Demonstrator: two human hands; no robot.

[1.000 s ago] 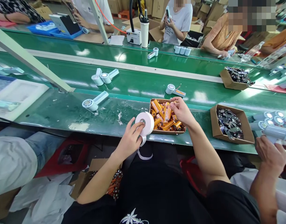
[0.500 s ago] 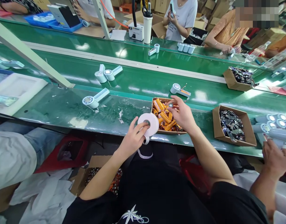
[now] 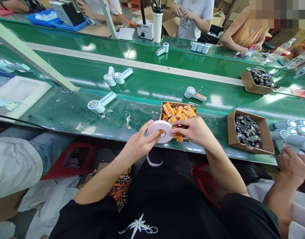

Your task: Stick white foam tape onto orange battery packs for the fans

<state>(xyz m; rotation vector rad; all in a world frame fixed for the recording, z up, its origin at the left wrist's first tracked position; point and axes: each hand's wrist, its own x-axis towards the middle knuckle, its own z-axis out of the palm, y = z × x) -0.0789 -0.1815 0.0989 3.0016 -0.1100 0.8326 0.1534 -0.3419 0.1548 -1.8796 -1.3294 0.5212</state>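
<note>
My left hand [image 3: 142, 139] holds a white roll of tape [image 3: 154, 127], its fingers at the hole in the middle. A loose strip of tape [image 3: 154, 163] hangs below the roll. My right hand [image 3: 192, 131] pinches an orange battery [image 3: 178, 137] with thin wires by its upper end, right at the roll's right edge. Behind both hands, a cardboard box [image 3: 161, 111] of orange batteries [image 3: 178, 112] stands on the green bench edge.
A box of circuit boards [image 3: 230, 132] stands to the right, near a co-worker's hand [image 3: 293, 166] and pale blue fan bodies [image 3: 289, 124]. More fan bodies [image 3: 96, 106] lie left and on the belt [image 3: 152, 79]. People sit across.
My right hand has come down from over the battery box to the tape roll and now has an orange battery in it. The roll has tilted flatter.
</note>
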